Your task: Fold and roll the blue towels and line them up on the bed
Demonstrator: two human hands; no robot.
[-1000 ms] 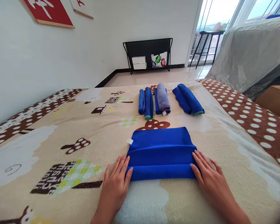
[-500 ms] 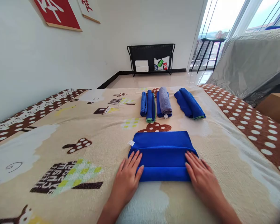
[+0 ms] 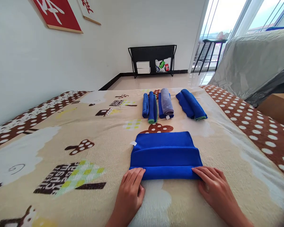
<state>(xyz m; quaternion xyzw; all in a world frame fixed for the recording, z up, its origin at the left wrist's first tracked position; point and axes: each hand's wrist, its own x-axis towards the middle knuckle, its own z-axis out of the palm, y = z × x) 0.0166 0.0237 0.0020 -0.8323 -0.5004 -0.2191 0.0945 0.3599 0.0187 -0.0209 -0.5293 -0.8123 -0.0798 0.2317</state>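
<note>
A blue towel (image 3: 165,154) lies partly folded on the patterned blanket (image 3: 90,138) just in front of me, with a small white tag at its far left corner. My left hand (image 3: 130,193) has its fingers curled on the towel's near left corner. My right hand (image 3: 212,186) pinches the near right corner, fingers pointing left along the edge. Both hands grip the near folded edge.
Beyond the towel lie several rolled towels: two blue ones (image 3: 149,106), a grey one on blue (image 3: 167,105), and a blue pair (image 3: 191,107). A black rack (image 3: 153,60) stands at the far wall. A grey covered shape (image 3: 255,60) and a brown box (image 3: 278,108) are at right.
Both hands lay flat on top of the towel, then drew back to its near edge, and their fingers closed on the near corners. The towel has stayed in place.
</note>
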